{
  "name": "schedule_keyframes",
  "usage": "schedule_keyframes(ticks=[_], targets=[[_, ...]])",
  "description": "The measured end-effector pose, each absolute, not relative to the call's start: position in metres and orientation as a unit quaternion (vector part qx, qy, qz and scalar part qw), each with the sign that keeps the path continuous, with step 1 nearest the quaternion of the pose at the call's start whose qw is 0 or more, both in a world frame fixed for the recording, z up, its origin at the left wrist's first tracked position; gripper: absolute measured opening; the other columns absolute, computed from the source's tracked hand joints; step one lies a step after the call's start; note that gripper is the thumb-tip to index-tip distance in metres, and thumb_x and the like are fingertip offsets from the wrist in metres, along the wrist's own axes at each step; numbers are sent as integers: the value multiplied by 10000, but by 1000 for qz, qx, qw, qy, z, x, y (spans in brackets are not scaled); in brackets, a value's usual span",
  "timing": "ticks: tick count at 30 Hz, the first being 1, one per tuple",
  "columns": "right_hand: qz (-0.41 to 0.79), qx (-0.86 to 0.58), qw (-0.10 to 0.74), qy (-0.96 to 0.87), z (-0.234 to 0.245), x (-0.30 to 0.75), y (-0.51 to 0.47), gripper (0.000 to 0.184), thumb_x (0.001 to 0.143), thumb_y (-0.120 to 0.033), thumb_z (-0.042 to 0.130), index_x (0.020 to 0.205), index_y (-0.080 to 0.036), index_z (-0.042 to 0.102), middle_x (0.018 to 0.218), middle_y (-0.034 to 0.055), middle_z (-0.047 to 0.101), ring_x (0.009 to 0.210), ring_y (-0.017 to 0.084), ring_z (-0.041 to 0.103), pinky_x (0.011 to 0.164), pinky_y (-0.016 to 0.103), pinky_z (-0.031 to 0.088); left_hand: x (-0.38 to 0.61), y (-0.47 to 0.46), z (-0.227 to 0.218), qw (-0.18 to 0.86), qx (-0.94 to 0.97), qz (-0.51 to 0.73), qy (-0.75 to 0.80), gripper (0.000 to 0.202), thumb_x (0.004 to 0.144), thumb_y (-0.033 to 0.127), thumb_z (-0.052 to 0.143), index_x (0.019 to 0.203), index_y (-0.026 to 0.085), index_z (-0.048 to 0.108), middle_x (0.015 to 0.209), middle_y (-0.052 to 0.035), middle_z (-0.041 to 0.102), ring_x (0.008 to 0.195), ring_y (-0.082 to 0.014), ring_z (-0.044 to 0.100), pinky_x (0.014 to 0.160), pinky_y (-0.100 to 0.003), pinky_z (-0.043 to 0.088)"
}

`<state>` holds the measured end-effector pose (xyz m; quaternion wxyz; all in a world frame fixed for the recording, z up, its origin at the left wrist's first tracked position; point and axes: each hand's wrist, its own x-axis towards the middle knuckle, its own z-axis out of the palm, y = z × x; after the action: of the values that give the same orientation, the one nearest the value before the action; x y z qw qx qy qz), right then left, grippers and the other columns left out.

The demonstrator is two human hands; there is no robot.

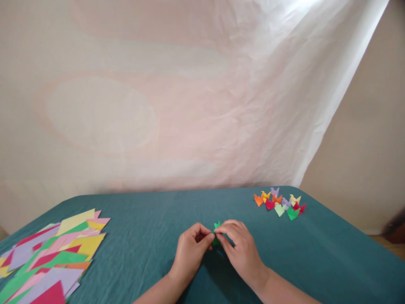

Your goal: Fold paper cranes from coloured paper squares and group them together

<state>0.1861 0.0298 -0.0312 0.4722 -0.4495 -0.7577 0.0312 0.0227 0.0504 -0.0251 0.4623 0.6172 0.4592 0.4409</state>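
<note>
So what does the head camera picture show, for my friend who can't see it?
The left hand and right hand pinch a small green folded paper over a teal table. A pile of coloured paper sheets lies at the left, a cluster of small folded paper shapes sits far right, and a white sheet hangs behind.

I see a creased white sheet (pixel 190 105) hanging behind the teal-covered table (pixel 142 219). On the right stands a beige wall (pixel 363 147), and light brightens the sheet's top right corner.

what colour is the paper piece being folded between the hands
Green paper piece, seen in the head view.
</note>
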Motion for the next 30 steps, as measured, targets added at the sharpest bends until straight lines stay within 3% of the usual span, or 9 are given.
schedule_keyframes(ticks=[10,30], targets=[[14,-447,465,-764,-25,185,26,140,892,-211,532,889,-242,668,829,41,690,831,203,598,764,345,442,25,46,-20,464,609,444,465,129,737,288,624,685,176,587,574,19,627,562,-148,607,564,-231,466],[18,-419,474,-774,-26,184,25,195,890,-146,502,923,-241,669,858,42,698,849,203,605,777,360,475,25,44,-18,462,608,464,449,84,692,215,652,634,167,615,586,6,635,589,-145,591,597,-221,462]])
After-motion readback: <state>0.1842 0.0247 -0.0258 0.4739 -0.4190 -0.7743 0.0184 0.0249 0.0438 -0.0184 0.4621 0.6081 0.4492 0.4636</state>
